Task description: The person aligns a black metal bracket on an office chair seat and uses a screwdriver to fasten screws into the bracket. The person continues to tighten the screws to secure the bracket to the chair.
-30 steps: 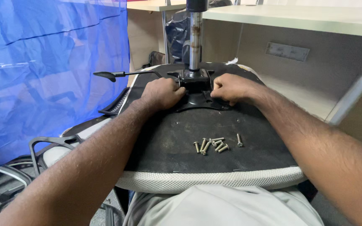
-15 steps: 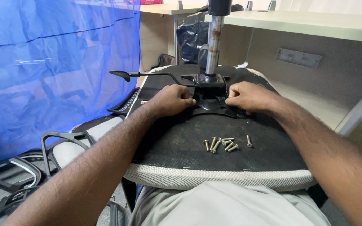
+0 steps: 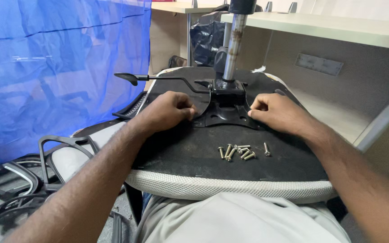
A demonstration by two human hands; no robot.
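Observation:
An upturned office chair seat (image 3: 203,157) with a black underside and a white mesh rim lies across my lap. A black metal mechanism plate (image 3: 225,112) sits on it, with a grey gas-lift column (image 3: 234,45) rising from its middle and a black lever (image 3: 158,80) sticking out to the left. My left hand (image 3: 169,110) pinches the plate's left edge. My right hand (image 3: 278,112) presses its fingertips on the plate's right edge. Several loose silver screws (image 3: 239,151) lie on the seat just in front of the plate.
A blue plastic sheet (image 3: 55,67) hangs on the left. Black chair armrests and frame parts (image 3: 46,171) lie on the floor at lower left. A pale desk (image 3: 320,27) and its grey panel stand at the back right, with a black bag (image 3: 208,36) behind the column.
Both hands stay on the mechanism plate's edges. The view has shifted slightly, so the seat and the column sit further right in the frame.

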